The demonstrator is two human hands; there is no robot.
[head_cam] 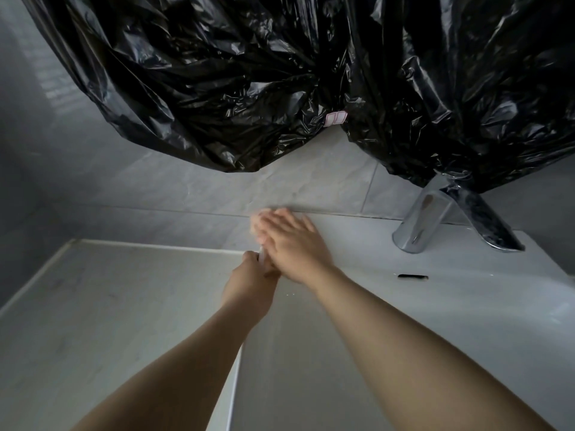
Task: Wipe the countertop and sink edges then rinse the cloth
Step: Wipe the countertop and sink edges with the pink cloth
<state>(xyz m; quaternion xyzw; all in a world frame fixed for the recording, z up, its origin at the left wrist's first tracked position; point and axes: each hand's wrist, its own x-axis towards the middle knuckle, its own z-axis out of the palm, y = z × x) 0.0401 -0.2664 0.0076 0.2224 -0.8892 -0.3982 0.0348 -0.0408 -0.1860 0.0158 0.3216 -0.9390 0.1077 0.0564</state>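
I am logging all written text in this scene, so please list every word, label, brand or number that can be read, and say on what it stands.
Pink-and-white tag on the black plastic: print too small and blurred to read.
Faucet: no brand mark visible.
No other text anywhere.

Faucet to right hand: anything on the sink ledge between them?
No. In the head view the white sink ledge is bare between the faucet and the right hand. The overflow slot sits lower, on the basin wall.
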